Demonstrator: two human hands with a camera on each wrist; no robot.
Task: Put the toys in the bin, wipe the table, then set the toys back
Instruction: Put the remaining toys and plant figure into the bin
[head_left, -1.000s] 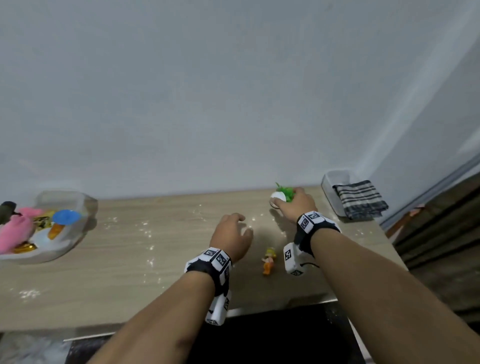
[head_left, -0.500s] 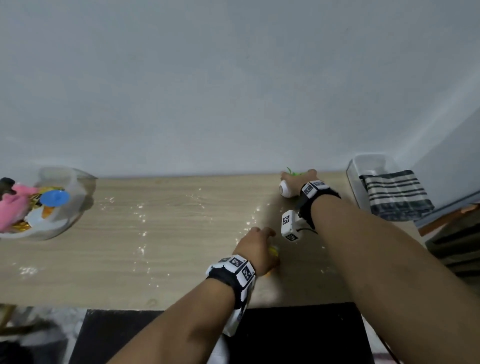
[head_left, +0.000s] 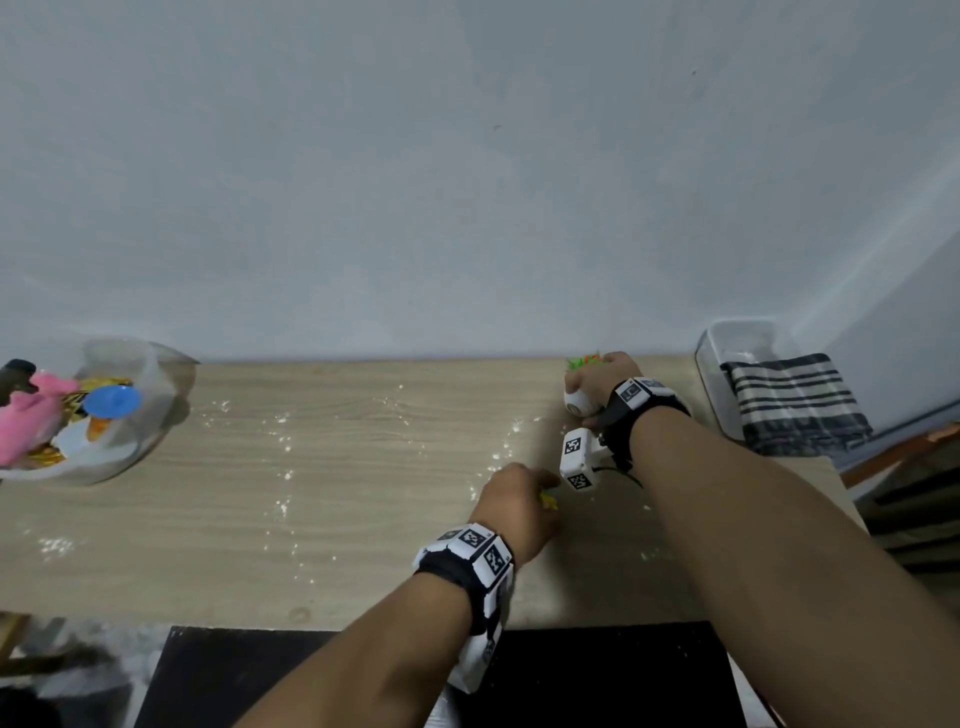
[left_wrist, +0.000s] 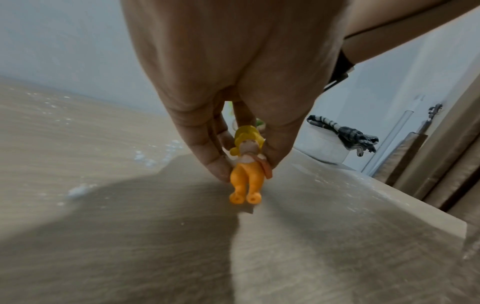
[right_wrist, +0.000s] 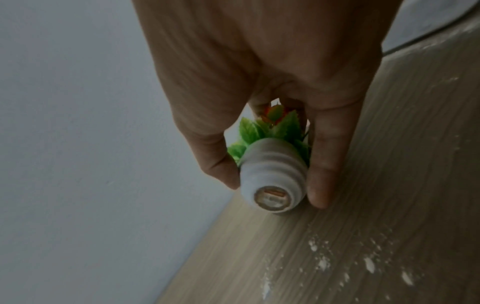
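Observation:
My left hand (head_left: 519, 501) (left_wrist: 244, 164) pinches a small yellow-and-orange figurine (left_wrist: 246, 170) (head_left: 548, 501) between thumb and fingers, its feet just above the wooden table (head_left: 337, 493). At the back of the table near the wall, my right hand (head_left: 597, 379) (right_wrist: 272, 174) grips a small white ribbed pot with green leaves (right_wrist: 272, 181) (head_left: 579, 397), tilted so its base faces the wrist camera. The clear toy bin (head_left: 135, 415) at the far left holds a pink plush (head_left: 31, 415), a blue piece (head_left: 111, 400) and other toys.
White powder specks (head_left: 283, 447) lie scattered over the tabletop. A clear box (head_left: 737, 343) with a striped grey cloth (head_left: 795, 400) draped over it stands at the back right corner. A dark surface (head_left: 363, 675) lies below the table's front edge.
My left hand moved right onto the figurine and took hold of it. My right hand stayed on the white pot at the back; the head view shifted.

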